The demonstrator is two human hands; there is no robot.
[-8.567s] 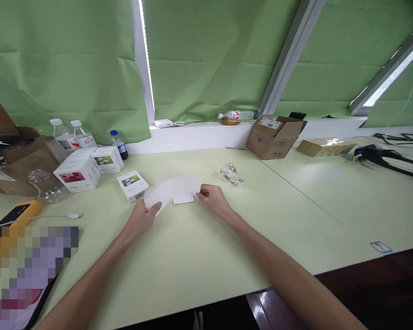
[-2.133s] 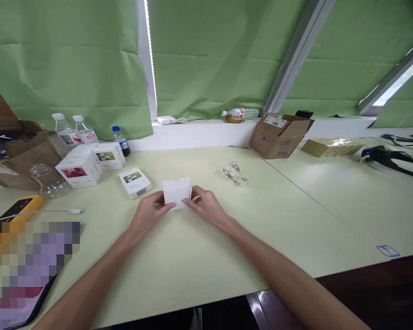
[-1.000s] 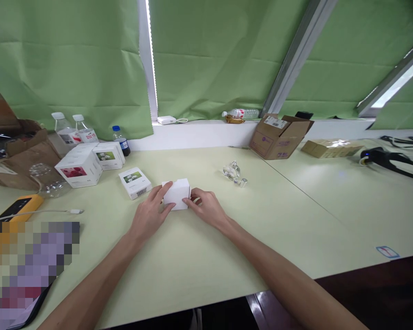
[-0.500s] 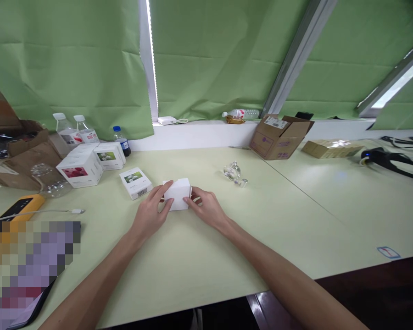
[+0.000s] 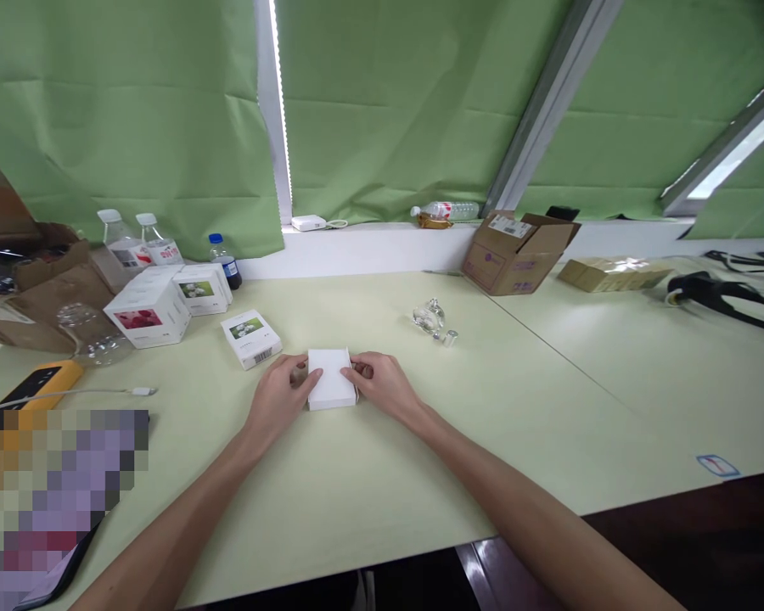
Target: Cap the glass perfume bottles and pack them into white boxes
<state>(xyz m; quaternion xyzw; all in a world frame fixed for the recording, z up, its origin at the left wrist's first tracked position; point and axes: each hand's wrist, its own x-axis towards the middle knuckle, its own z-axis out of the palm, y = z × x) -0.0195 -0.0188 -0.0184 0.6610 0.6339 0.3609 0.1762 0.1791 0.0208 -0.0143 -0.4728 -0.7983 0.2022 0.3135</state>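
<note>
Between my two hands is a small plain white cardboard box (image 5: 332, 382), lying flat at the middle of the table. My left hand (image 5: 280, 390) grips its left side, thumb on the top face and the other fingers curled behind the edge. On the right side my right hand (image 5: 382, 383) holds it the same way, with its fingertips partly hidden. Just left and behind lies a printed white box (image 5: 251, 338) with a green plant picture. To the right rear rest a clear glass bottle (image 5: 429, 316) and a small silver cap (image 5: 450, 339).
Stacked white boxes (image 5: 149, 314), plastic bottles (image 5: 160, 246) and a brown paper bag (image 5: 31, 314) stand at the left. A yellow power bank (image 5: 57, 378) lies nearer. Along the back right are a cardboard carton (image 5: 513, 255) and a yellowish package (image 5: 611, 274).
The white box has tipped toward me and now lies flatter, with its broad face up. My left fingers have moved off its top to the side.
</note>
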